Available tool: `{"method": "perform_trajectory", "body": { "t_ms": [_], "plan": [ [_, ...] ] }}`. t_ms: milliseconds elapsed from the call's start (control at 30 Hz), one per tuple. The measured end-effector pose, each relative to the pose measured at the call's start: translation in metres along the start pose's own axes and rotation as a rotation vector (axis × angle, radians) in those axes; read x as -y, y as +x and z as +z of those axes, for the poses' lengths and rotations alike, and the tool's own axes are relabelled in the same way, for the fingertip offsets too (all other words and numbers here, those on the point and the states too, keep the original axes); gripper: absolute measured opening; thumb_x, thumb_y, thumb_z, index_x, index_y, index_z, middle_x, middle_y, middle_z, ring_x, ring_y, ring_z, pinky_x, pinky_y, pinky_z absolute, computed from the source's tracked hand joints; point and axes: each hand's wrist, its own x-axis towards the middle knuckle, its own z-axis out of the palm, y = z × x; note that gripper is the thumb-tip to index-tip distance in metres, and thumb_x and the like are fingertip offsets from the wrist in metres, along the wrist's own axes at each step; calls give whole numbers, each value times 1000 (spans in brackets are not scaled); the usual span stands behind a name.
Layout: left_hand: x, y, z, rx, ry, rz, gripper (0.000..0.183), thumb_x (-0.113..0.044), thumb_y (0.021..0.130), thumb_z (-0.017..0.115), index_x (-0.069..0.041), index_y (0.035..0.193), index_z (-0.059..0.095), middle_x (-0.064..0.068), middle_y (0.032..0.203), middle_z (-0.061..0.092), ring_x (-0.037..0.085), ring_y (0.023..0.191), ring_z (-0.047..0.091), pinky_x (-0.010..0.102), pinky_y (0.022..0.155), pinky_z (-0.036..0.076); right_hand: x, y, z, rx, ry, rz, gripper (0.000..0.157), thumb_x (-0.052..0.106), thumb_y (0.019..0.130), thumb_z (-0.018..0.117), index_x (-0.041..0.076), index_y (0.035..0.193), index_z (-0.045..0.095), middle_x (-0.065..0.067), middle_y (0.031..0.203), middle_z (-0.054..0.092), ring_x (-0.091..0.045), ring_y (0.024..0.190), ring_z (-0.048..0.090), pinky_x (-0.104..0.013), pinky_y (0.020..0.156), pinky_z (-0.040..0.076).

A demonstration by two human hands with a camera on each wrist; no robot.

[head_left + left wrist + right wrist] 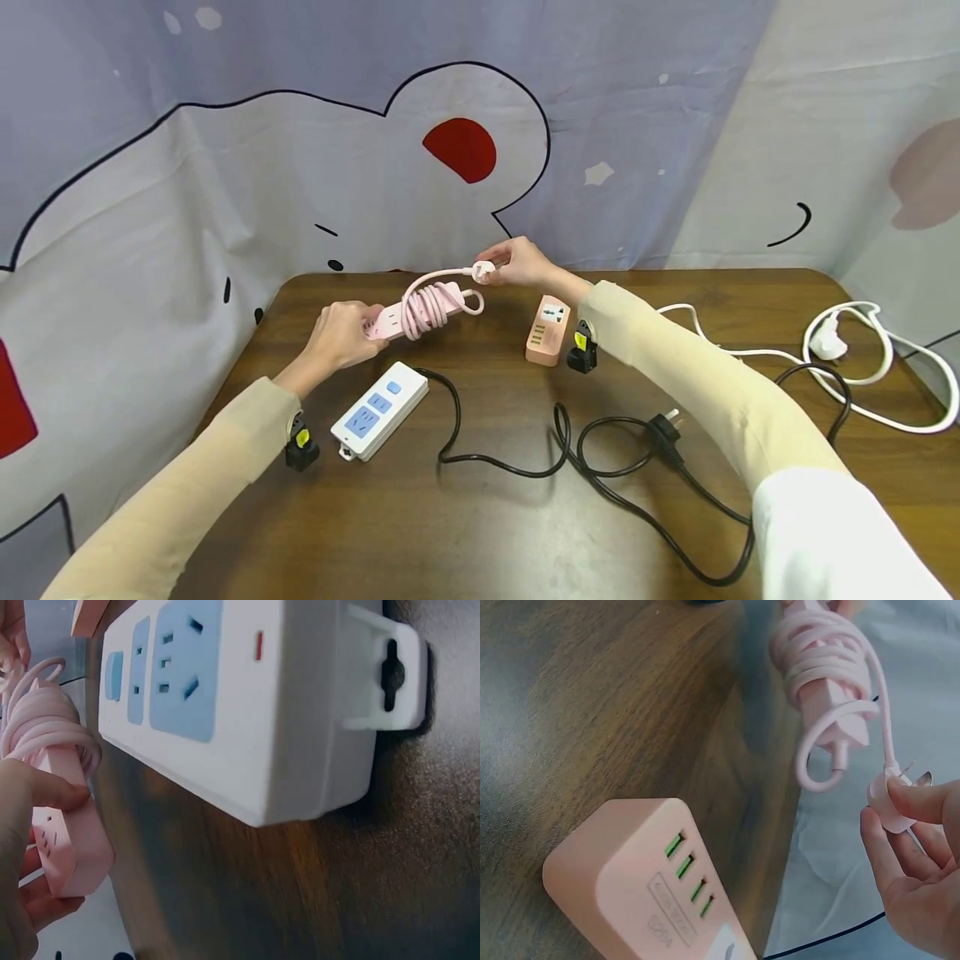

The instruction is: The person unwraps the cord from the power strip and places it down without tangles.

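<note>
My left hand (341,335) grips one end of a pink power strip (390,319), whose own cord (426,308) is wound several times round its other end. My right hand (521,262) pinches the cord's pink plug (483,272) between thumb and fingers. In the right wrist view the plug (889,799) shows its prongs, and a length of cord runs from it to the coil (825,656). Both strip and plug are held above the far part of the table. The left wrist view shows thumb and fingers (45,787) round the strip.
A white power strip with blue sockets (380,410) lies near my left wrist. An orange socket block (548,330) sits below my right hand. A black cord with its plug (663,433) and a white cord with a white plug (828,340) spread over the wooden table (495,533).
</note>
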Motion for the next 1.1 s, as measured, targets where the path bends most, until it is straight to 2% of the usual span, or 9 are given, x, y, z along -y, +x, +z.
{"method": "perform_trajectory", "body": {
  "t_ms": [100,233,400,667,833,1100],
  "plan": [
    [3,-1,1,8,2,-26,45,-23,67,80,-4,107,73,16,92,73,28,71,62,45,62,48,4,-4,-2,4,-23,-24,35,0,79,68,0,114,69,-19,106,71,-18,90,65,-26,72,54],
    [7,-3,1,16,4,-50,45,-23,68,79,-3,108,73,17,95,73,30,72,62,45,63,48,10,-9,-2,11,-77,-68,33,2,79,69,1,112,69,-17,105,72,-20,90,67,-21,67,51],
    [12,-4,-1,26,16,-93,47,-22,69,78,-3,111,71,19,98,72,29,73,59,44,63,46,11,-14,-2,18,-89,-71,32,4,79,71,3,111,70,-15,107,72,-21,90,68,-20,66,49],
    [16,-8,-6,14,-8,-179,52,-22,71,78,0,117,67,23,101,71,31,76,60,45,63,46,-1,-19,-6,30,-62,-70,34,2,77,72,0,111,70,-16,106,72,-13,85,67,-19,70,48],
    [18,-8,-9,-3,-23,-211,54,-25,72,77,-1,119,67,22,102,71,31,75,60,44,61,45,-9,-21,-9,72,-34,-72,36,0,77,72,-3,113,68,-18,106,72,-9,81,66,-18,70,48],
    [16,-7,-16,-10,-29,-226,54,-26,71,75,-2,119,67,22,104,71,34,77,63,46,62,46,-18,-19,-7,147,-179,-63,35,-1,78,71,-1,114,67,-17,105,72,-19,89,68,-21,72,48]
  ]
}}
